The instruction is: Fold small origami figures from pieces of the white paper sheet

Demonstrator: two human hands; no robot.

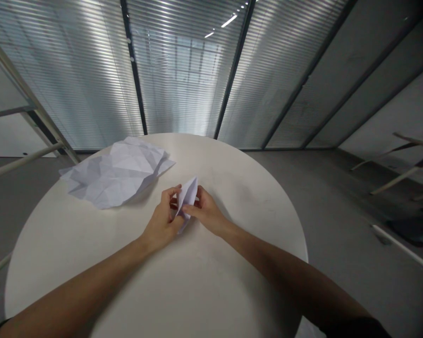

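Between my hands is a small piece of folded white paper (188,191), held upright just above the table with its pointed tip away from me. My left hand (165,217) grips its left side, the thumb low on the paper and the fingers curled behind. On the right side my right hand (207,211) pinches it, with the thumb laid across the front and the fingertips partly hidden behind the fold. A large, creased sheet of white paper (120,171) lies crumpled on the table beyond my left hand.
Everything rests on a round white table (246,263). A bit of white paper (308,328) shows at the bottom edge near my right forearm. Glass panels with blinds (183,70) stand behind the table. Pale chair-like frames (405,176) are on the right, and a pale frame (38,117) on the left.
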